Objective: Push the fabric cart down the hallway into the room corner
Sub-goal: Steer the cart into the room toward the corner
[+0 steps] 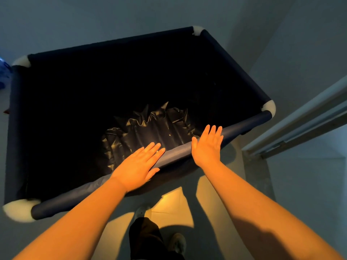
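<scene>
Both my hands flat on the near rail of the fabric cart (131,76).

My left hand (138,165) and right hand (207,145) lie with fingers spread, gripping nothing, palms on the cart's padded near rail (176,150). The cart stands just ahead of me on the floor (293,184), crinkled dark lining at its bottom.
</scene>
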A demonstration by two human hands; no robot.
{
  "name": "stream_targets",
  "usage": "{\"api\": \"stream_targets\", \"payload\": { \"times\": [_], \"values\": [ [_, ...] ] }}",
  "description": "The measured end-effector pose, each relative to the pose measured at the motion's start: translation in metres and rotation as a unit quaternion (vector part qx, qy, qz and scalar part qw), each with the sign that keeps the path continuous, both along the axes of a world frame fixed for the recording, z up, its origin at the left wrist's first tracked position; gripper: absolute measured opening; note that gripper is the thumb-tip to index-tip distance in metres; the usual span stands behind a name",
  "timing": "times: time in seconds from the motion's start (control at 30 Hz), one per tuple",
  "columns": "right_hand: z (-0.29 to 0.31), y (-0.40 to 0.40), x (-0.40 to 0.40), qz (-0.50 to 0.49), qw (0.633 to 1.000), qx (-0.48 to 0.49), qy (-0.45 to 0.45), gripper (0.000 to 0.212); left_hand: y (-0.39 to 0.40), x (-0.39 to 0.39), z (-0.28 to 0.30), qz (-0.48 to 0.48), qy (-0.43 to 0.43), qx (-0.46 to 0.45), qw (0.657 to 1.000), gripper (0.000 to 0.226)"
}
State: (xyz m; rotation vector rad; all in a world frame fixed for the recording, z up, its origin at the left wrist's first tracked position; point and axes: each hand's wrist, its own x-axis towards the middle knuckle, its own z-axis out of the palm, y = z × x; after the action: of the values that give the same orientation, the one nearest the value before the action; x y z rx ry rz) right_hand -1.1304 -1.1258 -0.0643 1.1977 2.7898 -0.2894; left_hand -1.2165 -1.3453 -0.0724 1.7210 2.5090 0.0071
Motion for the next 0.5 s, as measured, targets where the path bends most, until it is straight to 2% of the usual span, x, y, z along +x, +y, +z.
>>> {"api": "stream_targets", "payload": {
  "times": [0.17, 0.5],
  "values": [
    [-0.001, 0.03, 0.006, 0.005, 1.0, -0.002, 0.021, 0.066, 0.029, 0.008, 0.005, 0.003, 0.003, 0.005, 1.0, 0.061],
    [-0.007, 0.12, 0.003, -0.031, 0.999, -0.007, 0.017, 0.068, 0.116, -0.007, -0.001, -0.013, -0.059, 0.03, 0.998, 0.06]
  ]
}}
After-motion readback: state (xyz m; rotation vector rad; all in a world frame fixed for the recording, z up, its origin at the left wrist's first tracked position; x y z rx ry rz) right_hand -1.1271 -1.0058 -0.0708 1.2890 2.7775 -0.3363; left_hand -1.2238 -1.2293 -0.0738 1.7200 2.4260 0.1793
